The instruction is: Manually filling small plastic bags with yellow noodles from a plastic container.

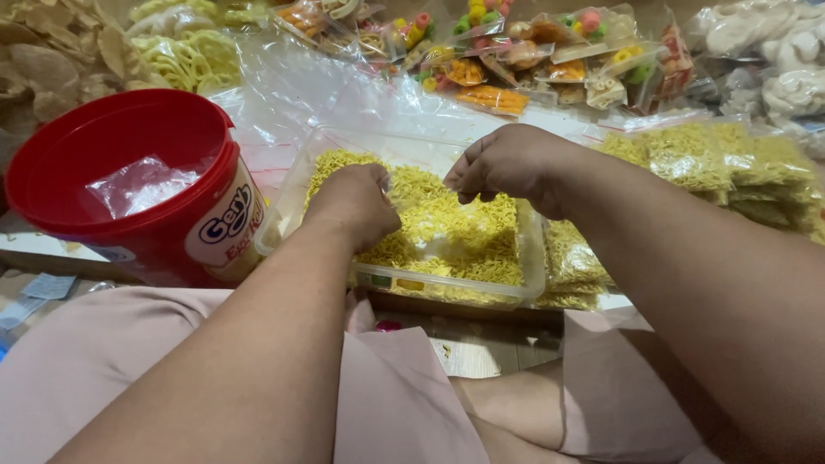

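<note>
A clear plastic box (533, 266) in front of me is filled with yellow crumbled noodle snack (455, 232). My left hand (357, 202) is closed, knuckles up, resting on the snack at the box's left side. My right hand (507, 163) hovers just above the middle of the box, fingers pinched together; a thin clear plastic film seems to hang between the two hands, but I cannot tell which hand grips it.
A red plastic bucket (129, 185) with a small clear bag inside stands left of the box. Filled bags of yellow snack (713, 155) lie at the right. Packets of colourful snacks (533, 60) and pale crackers (51, 60) line the back.
</note>
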